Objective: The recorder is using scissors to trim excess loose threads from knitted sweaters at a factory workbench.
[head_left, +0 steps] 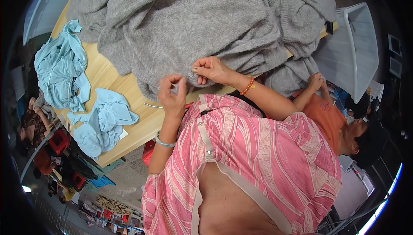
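Single head view, steeply downward, close over table [107, 73].

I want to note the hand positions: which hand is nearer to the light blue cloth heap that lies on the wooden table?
Left. The left hand is raised at the grey knit's lower edge, just right of the light blue cloth heap. The right hand pinches the knit farther right.
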Demonstrator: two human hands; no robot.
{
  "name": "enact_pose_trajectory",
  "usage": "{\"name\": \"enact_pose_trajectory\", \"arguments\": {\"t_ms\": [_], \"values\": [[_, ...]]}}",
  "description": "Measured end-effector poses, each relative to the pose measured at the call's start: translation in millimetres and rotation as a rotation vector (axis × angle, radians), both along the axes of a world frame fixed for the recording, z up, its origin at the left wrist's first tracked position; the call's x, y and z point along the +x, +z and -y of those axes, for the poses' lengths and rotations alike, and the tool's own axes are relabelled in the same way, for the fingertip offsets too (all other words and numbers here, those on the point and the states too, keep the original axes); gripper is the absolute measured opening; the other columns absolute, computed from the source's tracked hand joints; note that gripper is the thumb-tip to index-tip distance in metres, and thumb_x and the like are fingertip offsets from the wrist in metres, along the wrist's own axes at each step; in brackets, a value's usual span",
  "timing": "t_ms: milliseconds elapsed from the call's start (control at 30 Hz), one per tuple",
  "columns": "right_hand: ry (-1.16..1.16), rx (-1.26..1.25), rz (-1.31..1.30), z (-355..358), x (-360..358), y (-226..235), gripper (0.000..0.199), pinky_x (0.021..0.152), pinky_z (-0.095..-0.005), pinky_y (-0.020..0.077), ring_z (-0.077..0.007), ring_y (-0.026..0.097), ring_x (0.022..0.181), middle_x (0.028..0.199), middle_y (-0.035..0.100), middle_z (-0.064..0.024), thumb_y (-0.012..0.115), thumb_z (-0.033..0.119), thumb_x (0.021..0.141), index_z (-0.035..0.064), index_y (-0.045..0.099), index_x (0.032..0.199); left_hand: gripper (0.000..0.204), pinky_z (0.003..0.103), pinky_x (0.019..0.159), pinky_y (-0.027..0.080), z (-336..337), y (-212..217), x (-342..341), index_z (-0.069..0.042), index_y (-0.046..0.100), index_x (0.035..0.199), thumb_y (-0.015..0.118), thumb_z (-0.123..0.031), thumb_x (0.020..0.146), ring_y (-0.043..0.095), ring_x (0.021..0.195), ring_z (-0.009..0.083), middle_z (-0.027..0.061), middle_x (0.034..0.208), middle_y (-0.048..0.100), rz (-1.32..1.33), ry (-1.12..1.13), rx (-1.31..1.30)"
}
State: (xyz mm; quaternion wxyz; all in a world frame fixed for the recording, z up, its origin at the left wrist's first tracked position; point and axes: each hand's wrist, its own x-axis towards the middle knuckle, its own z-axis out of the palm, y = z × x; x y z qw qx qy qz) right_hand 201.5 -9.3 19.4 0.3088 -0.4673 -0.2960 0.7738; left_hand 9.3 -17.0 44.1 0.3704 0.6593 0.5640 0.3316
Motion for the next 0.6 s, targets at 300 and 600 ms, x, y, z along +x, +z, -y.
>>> {"name": "enact_pose_trajectory", "arguments": {"t_ms": [300, 600], "values": [[-0.015, 0.156, 0.041, -1, -8, -4, 0.014, 0.058, -0.0232, 0.0497, -0.0088, 0.059, 0.062, 0.071, 0.061, -0.0031, 0.053, 0.014, 0.093, 0.0012, 0.056, 0.091, 0.012, 0.019, 0.059, 0.042, 3, -15, 15, -0.001, 0.062, 0.092, 0.066, -0.005, 0.082, 0.049, 0.065, 0.0031, -0.0035, 0.076, 0.058, 0.489, 0.199, -0.484], [-0.062, 0.077, 0.083, -1, -12, 2, 0.014, 0.059, -0.0238, 0.0512, -0.0102, 0.061, 0.064, 0.075, 0.062, -0.0055, 0.053, 0.014, 0.093, 0.0003, 0.056, 0.093, 0.013, 0.018, 0.058, 0.045, -5, -20, 20, 0.002, 0.062, 0.089, 0.068, -0.005, 0.08, 0.054, 0.065, 0.0041, 0.0007, 0.076, 0.062, 0.58, 0.278, -0.576]]}}
